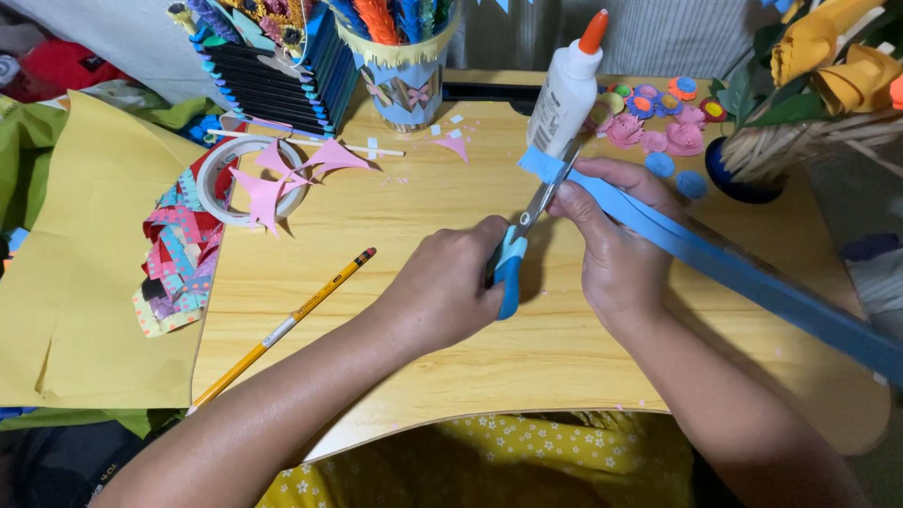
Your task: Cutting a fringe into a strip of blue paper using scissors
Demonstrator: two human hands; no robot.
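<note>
Blue paper strip (752, 277): long, folded, pinched near its far end by the right hand (616, 249), running off toward the lower right. Scissors (522, 240) (blue handles): gripped by the left hand (442, 292), fingers closed through the handles, blades meeting the strip's end. Wooden table (470, 367): bears pencil (282, 329), glue bottle (567, 89), pink paper scraps (282, 174).

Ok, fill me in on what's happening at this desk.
A person is cutting paper at a small wooden table. The left hand works blue-handled scissors, blades at the end of a long blue paper strip held by the right hand. A glue bottle stands just behind; a pencil lies to the left.
</note>
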